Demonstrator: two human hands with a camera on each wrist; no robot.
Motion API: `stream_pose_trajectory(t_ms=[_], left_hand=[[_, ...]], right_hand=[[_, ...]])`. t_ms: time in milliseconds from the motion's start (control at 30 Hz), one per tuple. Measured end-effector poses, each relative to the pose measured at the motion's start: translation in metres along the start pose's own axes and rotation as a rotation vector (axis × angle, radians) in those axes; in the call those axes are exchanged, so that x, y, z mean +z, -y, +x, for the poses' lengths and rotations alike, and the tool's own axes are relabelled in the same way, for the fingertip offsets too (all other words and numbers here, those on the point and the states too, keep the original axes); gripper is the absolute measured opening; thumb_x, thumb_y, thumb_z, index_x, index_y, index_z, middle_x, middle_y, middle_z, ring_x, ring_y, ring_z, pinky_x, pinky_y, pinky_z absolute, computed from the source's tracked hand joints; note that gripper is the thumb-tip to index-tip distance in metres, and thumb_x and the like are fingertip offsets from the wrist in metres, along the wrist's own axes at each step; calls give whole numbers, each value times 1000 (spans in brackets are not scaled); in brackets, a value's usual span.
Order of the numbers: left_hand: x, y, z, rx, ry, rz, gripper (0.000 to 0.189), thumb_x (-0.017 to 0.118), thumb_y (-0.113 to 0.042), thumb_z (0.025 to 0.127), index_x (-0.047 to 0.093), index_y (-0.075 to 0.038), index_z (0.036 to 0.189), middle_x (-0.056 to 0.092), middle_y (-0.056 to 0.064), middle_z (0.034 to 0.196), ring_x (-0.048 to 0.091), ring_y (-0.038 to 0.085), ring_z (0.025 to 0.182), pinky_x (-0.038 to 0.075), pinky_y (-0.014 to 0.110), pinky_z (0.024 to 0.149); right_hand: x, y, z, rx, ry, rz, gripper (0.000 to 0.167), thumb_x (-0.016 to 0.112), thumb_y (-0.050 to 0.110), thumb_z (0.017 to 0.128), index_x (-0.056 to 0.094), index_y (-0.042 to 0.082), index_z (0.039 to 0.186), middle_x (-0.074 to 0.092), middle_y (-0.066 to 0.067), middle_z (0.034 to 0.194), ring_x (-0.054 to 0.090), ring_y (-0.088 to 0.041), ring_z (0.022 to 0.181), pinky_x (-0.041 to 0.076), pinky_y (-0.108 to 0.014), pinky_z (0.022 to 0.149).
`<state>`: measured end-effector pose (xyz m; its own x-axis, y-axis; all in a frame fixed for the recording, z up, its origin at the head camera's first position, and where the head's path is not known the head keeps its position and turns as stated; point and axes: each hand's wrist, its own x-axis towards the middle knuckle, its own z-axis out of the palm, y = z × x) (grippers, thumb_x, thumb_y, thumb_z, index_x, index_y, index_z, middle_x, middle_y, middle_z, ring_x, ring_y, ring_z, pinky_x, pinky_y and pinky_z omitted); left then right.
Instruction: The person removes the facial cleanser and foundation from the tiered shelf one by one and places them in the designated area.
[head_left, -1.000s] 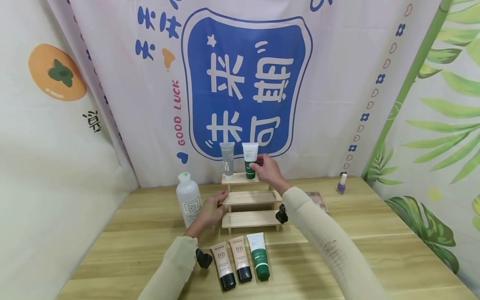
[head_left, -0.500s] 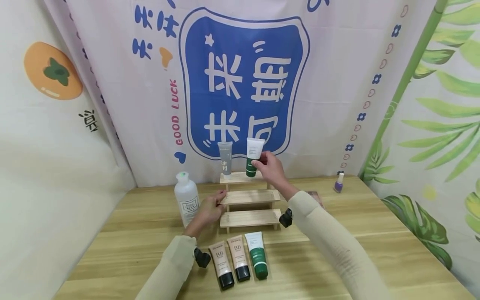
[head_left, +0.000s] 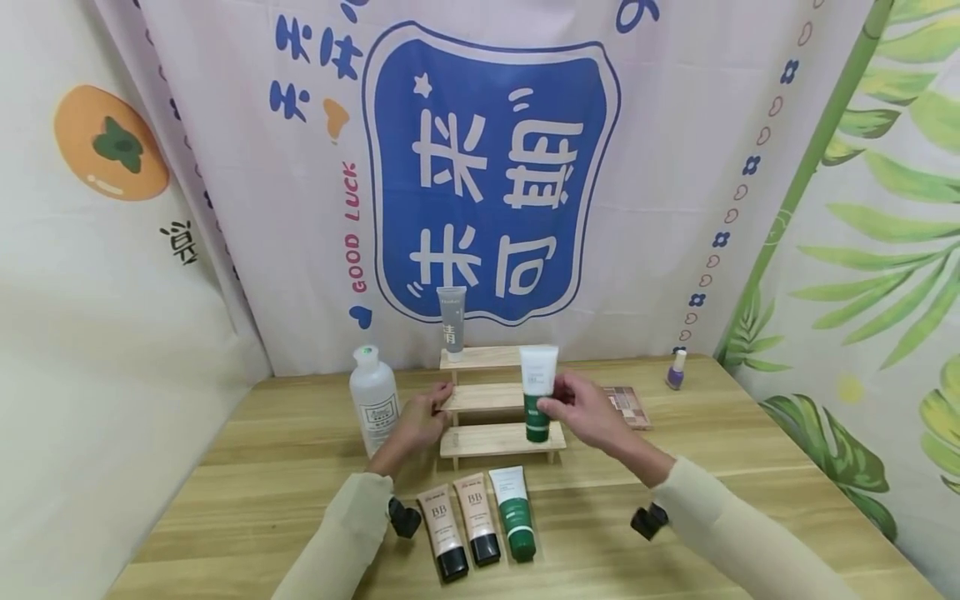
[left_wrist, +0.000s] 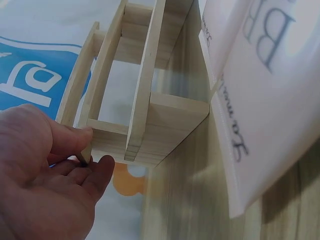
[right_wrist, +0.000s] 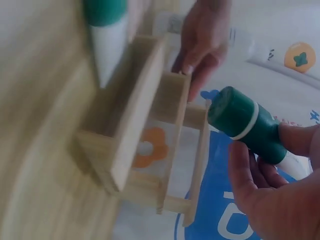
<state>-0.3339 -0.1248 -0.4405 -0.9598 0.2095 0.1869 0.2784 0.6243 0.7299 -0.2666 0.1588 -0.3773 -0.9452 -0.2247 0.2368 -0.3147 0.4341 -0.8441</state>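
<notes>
My right hand point(head_left: 588, 408) pinches a white-and-green squeeze tube point(head_left: 537, 392), cap down, in front of the right end of a three-step wooden display stand point(head_left: 487, 443). In the right wrist view the tube's green cap point(right_wrist: 232, 112) points toward the stand, clear of its steps. My left hand point(head_left: 422, 421) grips the left end of the middle step, thumb and fingers on either side of the board point(left_wrist: 102, 75). A grey tube point(head_left: 453, 321) stands upright at the left of the top step. Before the stand lie two beige BB cream tubes point(head_left: 442, 529) and another white-and-green tube point(head_left: 513, 510).
A white bottle point(head_left: 375, 400) stands left of the stand, close to my left hand. Behind my right hand lies a checkered palette point(head_left: 628, 407). A purple nail polish bottle point(head_left: 677, 371) stands at the back right, near the fabric backdrop point(head_left: 637, 250).
My right hand has lifted the white-and-green tube off the top step and brought it forward, down and to the right. The left hand keeps its grip on the stand.
</notes>
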Motion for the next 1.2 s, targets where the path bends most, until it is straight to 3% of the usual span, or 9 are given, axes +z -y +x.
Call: stream_pose_trajectory(t_ms=[267, 533, 800, 1200], left_hand=[[-1, 3, 2, -7, 15, 16, 56, 60, -6, 92, 43, -8, 146, 35, 8, 156, 35, 35, 141, 29, 47, 116], [0, 6, 3, 2, 24, 23, 55, 60, -7, 93, 43, -7, 146, 35, 8, 156, 34, 34, 141, 27, 46, 117], [1, 2, 1, 6, 16, 34, 55, 61, -7, 93, 44, -7, 145, 35, 8, 155, 36, 35, 140, 29, 47, 116], [1, 1, 2, -19, 21, 40, 55, 60, -7, 94, 43, -10, 146, 34, 6, 156, 34, 33, 142, 28, 45, 117]], right_hand=[[-7, -23, -52, 84, 199, 11, 31, 68, 19, 91, 60, -2, 112, 63, -11, 98, 63, -22, 88, 59, -36, 77], [2, -43, -82, 168, 322, -51, 18, 70, 16, 88, 61, 0, 88, 60, -4, 77, 57, -16, 70, 53, -27, 57], [13, -51, -86, 265, 381, -25, 18, 72, 13, 87, 64, 0, 77, 64, -4, 69, 61, -13, 58, 57, -33, 55], [25, -54, -78, 269, 341, -35, 19, 75, 12, 85, 64, 1, 73, 64, -3, 63, 61, -9, 51, 55, -25, 49]])
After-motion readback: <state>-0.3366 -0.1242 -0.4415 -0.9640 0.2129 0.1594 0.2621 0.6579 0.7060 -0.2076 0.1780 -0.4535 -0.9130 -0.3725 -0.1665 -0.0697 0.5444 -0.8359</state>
